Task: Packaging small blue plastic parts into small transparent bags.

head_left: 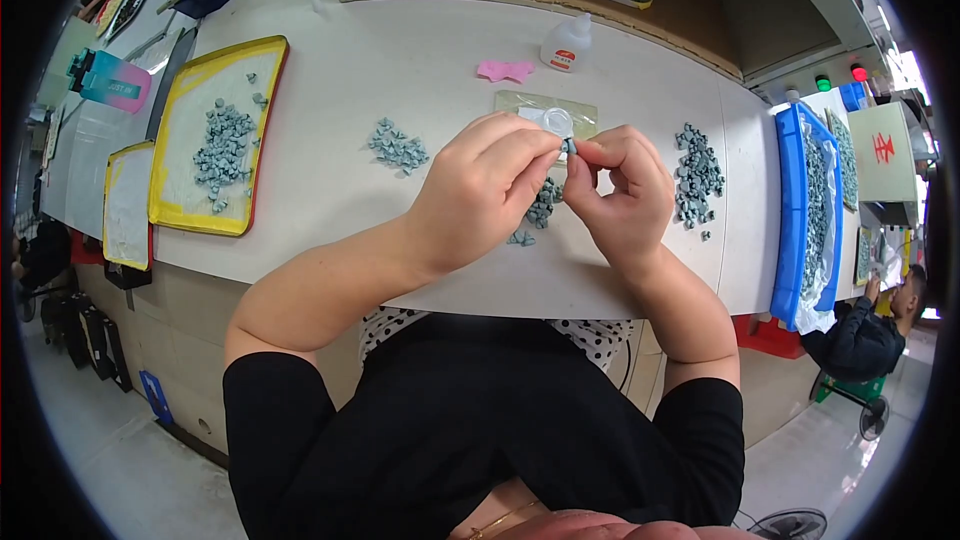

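Between the fingertips of my left hand (487, 185) and my right hand (625, 190) is a small grey-green piece (568, 146), pinched from both sides above the table. Its exact kind is too small to make out. Just behind the fingers, a small round clear dish (557, 121) sits on a flat olive-coloured sheet (520, 101). Below my hands lies a pile of similar pieces (543, 202), partly covered by them. Another pile (397, 147) is to the left, and a darker one (697, 175) to the right.
Behind my hands stand a white squeeze bottle (567, 43) and a pink scrap (505, 71). A yellow-rimmed tray (165, 140) with pieces is at left, near a teal-pink bottle (110, 80). A blue crate (790, 210) edges the right side; a person (865, 335) sits beyond.
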`<state>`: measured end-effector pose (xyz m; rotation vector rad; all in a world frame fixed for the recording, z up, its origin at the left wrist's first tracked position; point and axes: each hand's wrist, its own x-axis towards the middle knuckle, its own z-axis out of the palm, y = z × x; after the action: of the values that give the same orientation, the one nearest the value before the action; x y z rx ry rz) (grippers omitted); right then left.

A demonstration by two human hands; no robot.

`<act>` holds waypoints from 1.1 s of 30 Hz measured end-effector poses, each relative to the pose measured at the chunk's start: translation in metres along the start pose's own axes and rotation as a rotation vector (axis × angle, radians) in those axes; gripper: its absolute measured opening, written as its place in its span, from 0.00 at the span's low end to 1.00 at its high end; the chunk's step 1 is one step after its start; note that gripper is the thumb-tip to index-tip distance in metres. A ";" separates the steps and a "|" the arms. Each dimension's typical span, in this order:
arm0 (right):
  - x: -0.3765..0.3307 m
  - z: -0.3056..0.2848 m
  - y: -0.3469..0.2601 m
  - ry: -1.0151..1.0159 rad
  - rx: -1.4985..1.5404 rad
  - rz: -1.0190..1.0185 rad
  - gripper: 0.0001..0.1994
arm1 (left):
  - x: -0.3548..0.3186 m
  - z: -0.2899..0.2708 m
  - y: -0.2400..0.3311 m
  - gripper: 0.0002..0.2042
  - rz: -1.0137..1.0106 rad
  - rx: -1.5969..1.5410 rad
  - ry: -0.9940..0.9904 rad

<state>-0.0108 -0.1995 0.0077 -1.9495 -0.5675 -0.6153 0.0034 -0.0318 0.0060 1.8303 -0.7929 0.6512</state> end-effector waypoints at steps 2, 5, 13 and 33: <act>0.001 -0.001 -0.001 0.012 0.006 -0.010 0.08 | 0.001 0.000 0.002 0.07 -0.022 -0.046 -0.005; 0.001 -0.002 -0.004 0.013 -0.026 0.035 0.08 | 0.001 0.000 0.001 0.08 -0.032 -0.038 -0.019; 0.027 -0.043 0.001 -0.276 -0.246 0.209 0.06 | 0.003 -0.005 -0.001 0.05 -0.115 -0.015 -0.182; 0.023 -0.083 0.050 -0.231 -0.726 0.556 0.09 | -0.002 -0.049 -0.014 0.07 -0.396 0.510 -0.578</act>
<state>0.0233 -0.2922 0.0222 -2.7336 0.1148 -0.2438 0.0082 0.0184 0.0141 2.6134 -0.6218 0.0491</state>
